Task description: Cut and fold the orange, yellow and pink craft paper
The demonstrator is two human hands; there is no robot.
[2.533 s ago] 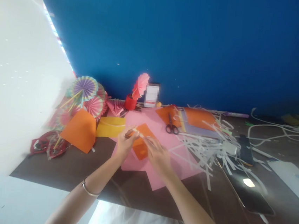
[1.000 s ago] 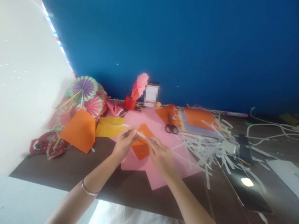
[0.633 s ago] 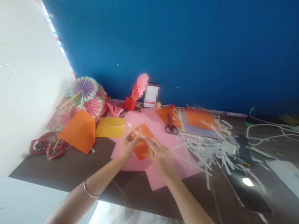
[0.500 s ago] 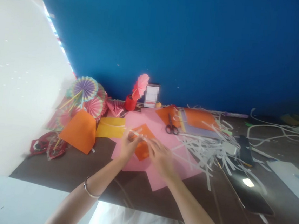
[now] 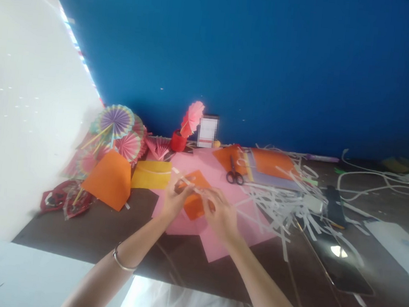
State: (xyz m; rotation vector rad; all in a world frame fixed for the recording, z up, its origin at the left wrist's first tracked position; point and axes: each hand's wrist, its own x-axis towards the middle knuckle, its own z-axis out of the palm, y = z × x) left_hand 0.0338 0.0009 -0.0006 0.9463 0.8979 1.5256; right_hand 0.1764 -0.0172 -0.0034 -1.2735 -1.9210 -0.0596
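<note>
A thin white strip [image 5: 176, 171] runs slantwise between my hands, above an orange paper square [image 5: 195, 209]. My left hand [image 5: 176, 199] is closed on the strip, pinching it between thumb and fingers. At its other end my right hand [image 5: 221, 214] pinches too, its fingertips close to the left ones. The orange square lies turned cornerwise on pink paper sheets [image 5: 213, 248], and the fingers cover part of it.
Yellow paper [image 5: 152, 175], another orange sheet [image 5: 109, 180] and folded paper fans [image 5: 116, 122] lie to the left. Scissors [image 5: 235, 177], a tangle of white strips [image 5: 275, 201], a dark phone [image 5: 345, 268] and a white cable [image 5: 365, 173] are on the right. A red tape roll [image 5: 178, 141] stands behind.
The fingers of my right hand have bent more and shifted slightly, and the strip's far end has risen a little to the left. My left hand stays nearly in place.
</note>
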